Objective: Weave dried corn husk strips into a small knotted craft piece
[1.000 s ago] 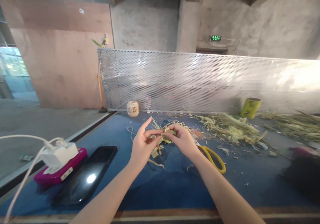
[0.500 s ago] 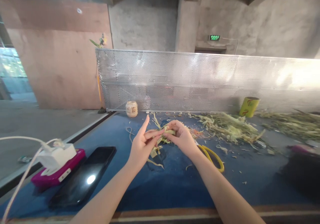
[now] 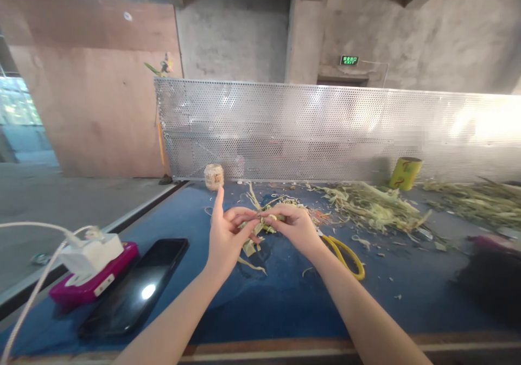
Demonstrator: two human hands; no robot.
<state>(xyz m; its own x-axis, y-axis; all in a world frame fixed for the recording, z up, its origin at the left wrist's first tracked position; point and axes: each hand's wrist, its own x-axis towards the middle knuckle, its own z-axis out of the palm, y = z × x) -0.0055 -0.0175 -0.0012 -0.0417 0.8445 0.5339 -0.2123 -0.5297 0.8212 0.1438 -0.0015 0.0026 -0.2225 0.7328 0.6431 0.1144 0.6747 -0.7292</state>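
My left hand [image 3: 225, 237] and my right hand [image 3: 299, 226] meet over the middle of the blue table. Fingertips of both hands are pinched on a pale green strip of dried husk [image 3: 268, 221], which they partly hide. The left index finger points straight up, apart from the strip. Beneath and behind the hands lie more loose husk pieces [image 3: 251, 247], some reaching toward the back. Yellow-handled scissors [image 3: 355, 257] rest beside my right wrist, their blades hidden.
A heap of husks [image 3: 370, 207] covers the back right, near a yellow-green cylinder [image 3: 406, 173]. A whitish jar [image 3: 214, 177] stands before the perforated metal screen [image 3: 277, 132]. At left are a black phone [image 3: 136, 286] and a magenta power strip [image 3: 97, 283] with a white charger. Small scraps litter the table.
My left hand has shifted slightly left, its raised finger now more upright. The right fingers have flattened and moved a little left, still pinching the husk strip.
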